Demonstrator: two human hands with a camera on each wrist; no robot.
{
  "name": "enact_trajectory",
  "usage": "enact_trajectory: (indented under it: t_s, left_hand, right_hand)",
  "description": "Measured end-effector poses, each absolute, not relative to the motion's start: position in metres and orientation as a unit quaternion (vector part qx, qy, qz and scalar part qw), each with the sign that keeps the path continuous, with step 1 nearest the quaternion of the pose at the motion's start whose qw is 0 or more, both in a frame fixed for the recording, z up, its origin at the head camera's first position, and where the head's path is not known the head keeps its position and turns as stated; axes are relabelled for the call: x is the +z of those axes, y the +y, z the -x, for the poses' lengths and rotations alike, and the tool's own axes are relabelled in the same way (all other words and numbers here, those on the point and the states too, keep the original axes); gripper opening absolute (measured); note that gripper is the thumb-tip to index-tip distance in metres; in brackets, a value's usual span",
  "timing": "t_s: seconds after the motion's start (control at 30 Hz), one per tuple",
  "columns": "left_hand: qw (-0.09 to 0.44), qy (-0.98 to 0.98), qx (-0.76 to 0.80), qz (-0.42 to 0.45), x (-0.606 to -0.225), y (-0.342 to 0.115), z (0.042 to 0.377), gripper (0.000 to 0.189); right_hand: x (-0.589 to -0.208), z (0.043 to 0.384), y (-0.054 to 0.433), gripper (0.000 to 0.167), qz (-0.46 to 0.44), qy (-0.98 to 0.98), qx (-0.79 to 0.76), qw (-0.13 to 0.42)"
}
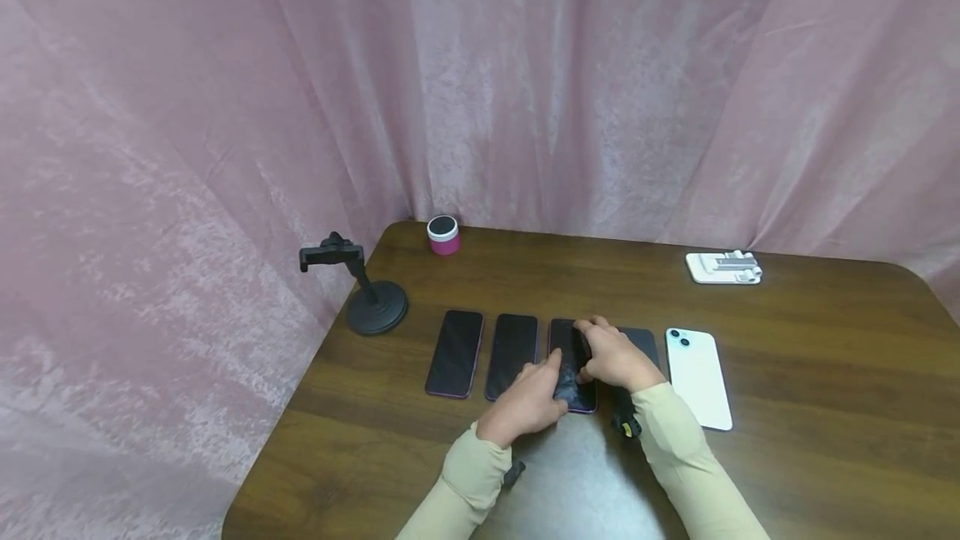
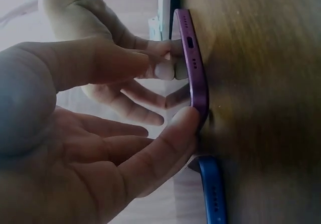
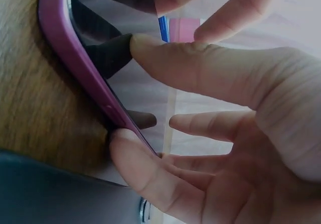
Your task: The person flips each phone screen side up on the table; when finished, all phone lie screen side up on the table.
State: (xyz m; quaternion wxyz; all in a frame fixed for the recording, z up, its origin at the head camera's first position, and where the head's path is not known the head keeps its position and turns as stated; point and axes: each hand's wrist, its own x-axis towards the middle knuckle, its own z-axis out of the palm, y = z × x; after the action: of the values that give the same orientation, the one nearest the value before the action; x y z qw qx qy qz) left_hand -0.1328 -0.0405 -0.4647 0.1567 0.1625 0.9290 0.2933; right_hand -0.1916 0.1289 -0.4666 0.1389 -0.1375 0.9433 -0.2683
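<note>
A dark-screened phone with a purple frame (image 1: 576, 397) lies screen up on the wooden table, in the middle of a row. My left hand (image 1: 528, 400) is at its near left side. In the left wrist view, a fingertip of that hand touches the purple phone's (image 2: 196, 68) bottom corner; its thumb stays off the glass. My right hand (image 1: 611, 357) reaches over the phone from the right. In the right wrist view, its thumb meets the screen and another finger touches the purple side edge (image 3: 100, 98). Reflections of the fingers show on the glass.
Left of it lie two dark phones (image 1: 453, 354) (image 1: 512, 355). A dark phone (image 1: 642, 340), partly behind the right hand, and a white phone (image 1: 699, 377) lie rightward. A black stand (image 1: 377, 307), pink jar (image 1: 444, 244) and white folded stand (image 1: 723, 267) sit farther back.
</note>
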Motion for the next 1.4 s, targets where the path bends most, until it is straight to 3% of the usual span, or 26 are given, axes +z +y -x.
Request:
enact_trajectory:
  t_s: [0.3, 0.47, 0.7, 1.4]
  left_hand:
    - [0.109, 0.911, 0.362, -0.166, -0.468, -0.052, 0.14, 0.074]
    - [0.081, 0.89, 0.412, -0.176, -0.471, -0.056, 0.142, 0.073]
    - [0.089, 0.886, 0.409, -0.2, -0.472, -0.049, 0.142, 0.076]
    - [0.143, 0.91, 0.275, -0.274, -0.464, -0.011, 0.148, 0.083]
  right_hand:
    - [-0.461, 0.194, 0.133, 0.075, 0.146, 0.949, -0.252, 0.122]
    - [-0.461, 0.194, 0.141, 0.06, 0.171, 0.942, -0.281, 0.063]
    - [-0.467, 0.194, 0.159, 0.049, 0.166, 0.928, -0.333, -0.002]
    - [-0.467, 0.19, 0.192, 0.054, 0.123, 0.944, -0.306, 0.017]
